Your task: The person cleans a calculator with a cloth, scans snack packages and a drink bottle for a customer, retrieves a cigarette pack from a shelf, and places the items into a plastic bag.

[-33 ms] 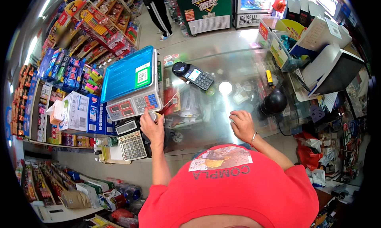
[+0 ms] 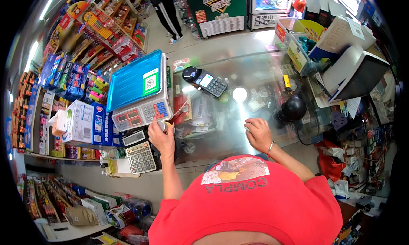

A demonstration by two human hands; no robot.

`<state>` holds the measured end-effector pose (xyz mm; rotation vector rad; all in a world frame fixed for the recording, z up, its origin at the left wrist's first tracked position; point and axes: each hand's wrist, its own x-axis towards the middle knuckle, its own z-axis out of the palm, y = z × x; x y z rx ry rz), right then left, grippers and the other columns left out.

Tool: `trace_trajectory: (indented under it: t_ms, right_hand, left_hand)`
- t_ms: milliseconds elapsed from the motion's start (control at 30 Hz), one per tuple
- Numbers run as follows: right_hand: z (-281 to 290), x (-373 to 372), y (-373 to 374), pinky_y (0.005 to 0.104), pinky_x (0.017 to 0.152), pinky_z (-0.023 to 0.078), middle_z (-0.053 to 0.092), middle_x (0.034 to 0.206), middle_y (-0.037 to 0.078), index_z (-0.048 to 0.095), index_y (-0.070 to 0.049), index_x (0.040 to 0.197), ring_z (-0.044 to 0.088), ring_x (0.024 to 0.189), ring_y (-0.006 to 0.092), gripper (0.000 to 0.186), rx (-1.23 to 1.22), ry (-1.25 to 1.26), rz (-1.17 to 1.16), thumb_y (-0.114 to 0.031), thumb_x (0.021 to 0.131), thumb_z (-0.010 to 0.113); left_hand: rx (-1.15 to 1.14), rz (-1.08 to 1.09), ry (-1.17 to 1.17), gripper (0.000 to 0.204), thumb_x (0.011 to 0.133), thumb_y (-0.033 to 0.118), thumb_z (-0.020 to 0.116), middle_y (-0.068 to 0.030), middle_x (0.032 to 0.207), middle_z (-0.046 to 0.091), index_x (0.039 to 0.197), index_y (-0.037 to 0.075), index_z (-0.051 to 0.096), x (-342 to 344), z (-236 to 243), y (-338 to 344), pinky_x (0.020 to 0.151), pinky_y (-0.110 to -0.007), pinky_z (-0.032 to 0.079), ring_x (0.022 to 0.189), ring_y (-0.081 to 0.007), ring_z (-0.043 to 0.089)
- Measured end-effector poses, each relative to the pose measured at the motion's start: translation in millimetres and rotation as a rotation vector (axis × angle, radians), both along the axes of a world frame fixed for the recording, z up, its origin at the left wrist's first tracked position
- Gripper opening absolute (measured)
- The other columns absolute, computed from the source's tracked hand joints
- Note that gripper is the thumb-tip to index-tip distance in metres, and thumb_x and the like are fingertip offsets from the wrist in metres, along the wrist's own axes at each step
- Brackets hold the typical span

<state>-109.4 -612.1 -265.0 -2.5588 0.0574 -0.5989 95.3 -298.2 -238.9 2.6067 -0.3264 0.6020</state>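
Note:
My left hand (image 2: 162, 139) grips a small round silver-and-tan object (image 2: 164, 125) at the lower edge of the digital scale (image 2: 140, 113), which bears a blue tray (image 2: 123, 83). Below that hand is a calculator (image 2: 140, 157). My right hand (image 2: 258, 134) rests on the glass counter (image 2: 221, 142) with loosely bent fingers apart and nothing visible in them. A card terminal (image 2: 205, 82) lies between and beyond my hands, and a black dome-shaped device (image 2: 290, 108) stands to the right of my right hand.
A plastic bin (image 2: 297, 55) and a screen (image 2: 362, 76) crowd the counter's right end. Stacked boxes (image 2: 79, 123) and snack shelves (image 2: 106, 27) line the left. A person in dark trousers (image 2: 164, 10) stands beyond the counter, near a green freezer (image 2: 213, 21).

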Motion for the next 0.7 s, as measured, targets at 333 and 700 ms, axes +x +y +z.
trace_trajectory:
  t_ms: [333, 700]
  right_hand:
    - [-20, -1, -6, 0.0411, 0.084, 0.042, 0.059, 0.112, 0.007, 0.062, -0.007, 0.1, 0.054, 0.104, 0.0276, 0.025, -0.043, -0.076, -0.006, -0.008, 0.075, 0.065]
    - [-7, -3, 0, 0.0522, 0.113, 0.026, 0.041, 0.144, 0.019, 0.052, -0.003, 0.131, 0.034, 0.138, 0.0363, 0.055, -0.15, 0.045, -0.035, -0.029, 0.085, 0.067]
  left_hand:
    - [-0.159, -0.454, -0.14, 0.06, 0.078, 0.008, 0.073, -0.02, 0.14, 0.048, 0.132, -0.002, 0.048, -63, 41, -59, 0.11, -0.051, 0.029, 0.133, -0.0403, 0.039]
    - [0.096, -0.664, 0.206, 0.071, 0.083, 0.032, 0.07, -0.0225, 0.15, 0.034, 0.138, -0.001, 0.042, -101, -28, -99, 0.114, -0.057, 0.015, 0.144, -0.0415, 0.022]
